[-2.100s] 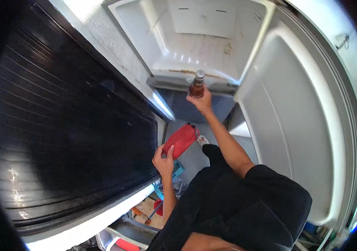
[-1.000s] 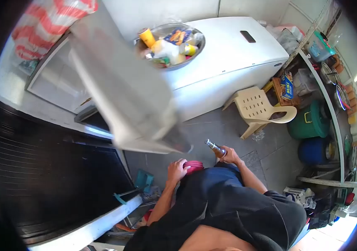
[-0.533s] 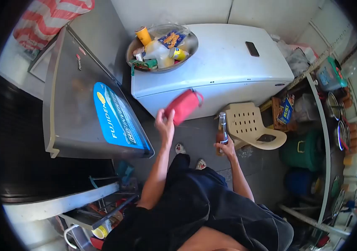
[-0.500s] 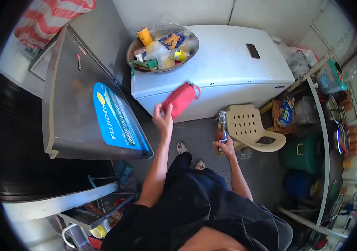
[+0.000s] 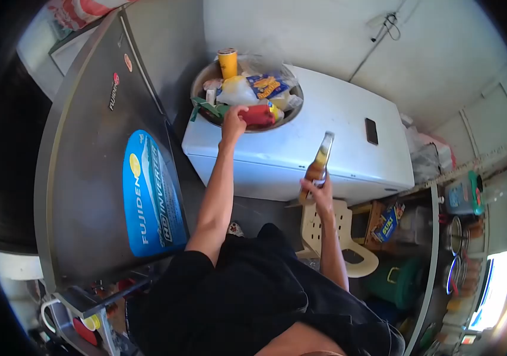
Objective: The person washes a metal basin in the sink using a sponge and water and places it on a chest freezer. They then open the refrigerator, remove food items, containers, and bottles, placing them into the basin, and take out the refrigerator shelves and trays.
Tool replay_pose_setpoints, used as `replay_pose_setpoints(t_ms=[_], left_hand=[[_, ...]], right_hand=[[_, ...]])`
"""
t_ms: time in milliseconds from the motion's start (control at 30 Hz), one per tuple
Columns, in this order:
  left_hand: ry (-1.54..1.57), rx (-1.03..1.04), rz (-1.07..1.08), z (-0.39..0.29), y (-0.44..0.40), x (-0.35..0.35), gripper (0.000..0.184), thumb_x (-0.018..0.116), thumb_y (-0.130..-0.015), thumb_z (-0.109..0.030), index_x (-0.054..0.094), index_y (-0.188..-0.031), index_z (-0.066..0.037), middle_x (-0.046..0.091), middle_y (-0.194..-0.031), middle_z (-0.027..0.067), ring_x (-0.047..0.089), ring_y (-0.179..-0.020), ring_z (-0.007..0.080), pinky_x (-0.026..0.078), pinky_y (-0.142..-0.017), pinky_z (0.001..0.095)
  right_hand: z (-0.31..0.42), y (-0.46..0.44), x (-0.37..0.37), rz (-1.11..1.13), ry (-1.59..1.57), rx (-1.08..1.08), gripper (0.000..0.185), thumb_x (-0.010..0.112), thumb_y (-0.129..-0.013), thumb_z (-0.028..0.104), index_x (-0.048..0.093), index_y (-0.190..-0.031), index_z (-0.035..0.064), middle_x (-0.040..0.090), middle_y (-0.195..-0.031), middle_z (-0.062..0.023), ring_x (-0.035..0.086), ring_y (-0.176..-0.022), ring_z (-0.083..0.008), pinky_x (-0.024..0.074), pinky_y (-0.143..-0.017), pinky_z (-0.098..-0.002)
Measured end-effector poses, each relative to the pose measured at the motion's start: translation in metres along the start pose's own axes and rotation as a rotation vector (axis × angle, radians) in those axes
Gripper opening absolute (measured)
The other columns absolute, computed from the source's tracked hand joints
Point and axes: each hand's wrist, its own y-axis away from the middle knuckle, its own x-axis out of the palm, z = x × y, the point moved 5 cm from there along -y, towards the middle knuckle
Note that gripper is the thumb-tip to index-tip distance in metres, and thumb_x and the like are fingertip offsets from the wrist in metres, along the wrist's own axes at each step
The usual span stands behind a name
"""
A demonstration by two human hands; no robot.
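Note:
My left hand (image 5: 234,123) is closed on the end of a red, rounded, oblong item (image 5: 257,115), and I cannot tell its exact kind. It is at the near rim of a wide metal basin (image 5: 206,118), over the things inside; whether it rests on them is unclear. A yellow cup (image 5: 228,64), a blue snack packet (image 5: 267,86), a pale plastic bag (image 5: 237,91) and a green packet (image 5: 209,108) fill the basin. My right hand (image 5: 320,193) grips a clear glass bottle (image 5: 321,160) of amber liquid by its lower part, tilted slightly, in front of the white chest.
The basin stands on a white chest freezer (image 5: 336,113), with a dark phone (image 5: 371,131) farther right. A grey refrigerator door (image 5: 87,178) rises at left. Below the bottle is a beige plastic chair (image 5: 342,219). Shelving (image 5: 434,237) with pots and containers lines the right side.
My left hand has carried the red item up and forward to the basin. The bottle in my right hand has risen in front of the freezer. The camera view has tilted up.

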Motion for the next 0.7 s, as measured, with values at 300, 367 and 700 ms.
replay_pose_setpoints(t_ms=[300, 367, 700], left_hand=[[-0.144, 0.139, -0.161, -0.045, 0.135, 0.003, 0.024, 0.057, -0.081, -0.002, 0.057, -0.105, -0.002, 0.058, -0.103, 0.0171, 0.055, -0.101, 0.0353, 0.043, -0.09, 0.0399], [-0.067, 0.001, -0.049, -0.018, 0.194, 0.006, 0.021, 0.058, -0.082, -0.004, 0.058, -0.103, -0.002, 0.059, -0.101, 0.0163, 0.056, -0.099, 0.0344, 0.044, -0.088, 0.0386], [-0.221, -0.689, -0.729, 0.011, 0.5, -0.126, 0.019, 0.061, -0.087, -0.011, 0.061, -0.104, -0.003, 0.064, -0.095, 0.0043, 0.061, -0.086, 0.0153, 0.05, -0.075, 0.0285]], right_hand=[[0.086, -0.22, 0.17, 0.363, 0.162, -0.274, 0.057, 0.082, -0.066, 0.022, 0.053, -0.112, 0.0019, 0.063, -0.095, -0.0085, 0.061, -0.08, -0.0162, 0.0498, -0.07, -0.0304], [0.078, -0.259, 0.213, 0.416, 0.223, -0.218, 0.05, 0.081, -0.067, 0.022, 0.056, -0.107, 0.0046, 0.064, -0.09, -0.0081, 0.061, -0.077, -0.0146, 0.0496, -0.068, -0.0292], [-0.035, -0.336, 0.337, 0.634, 0.743, -0.071, 0.067, 0.076, -0.057, 0.046, 0.065, -0.102, -0.0033, 0.062, -0.111, -0.0243, 0.06, -0.106, -0.0322, 0.0492, -0.088, -0.0382]])
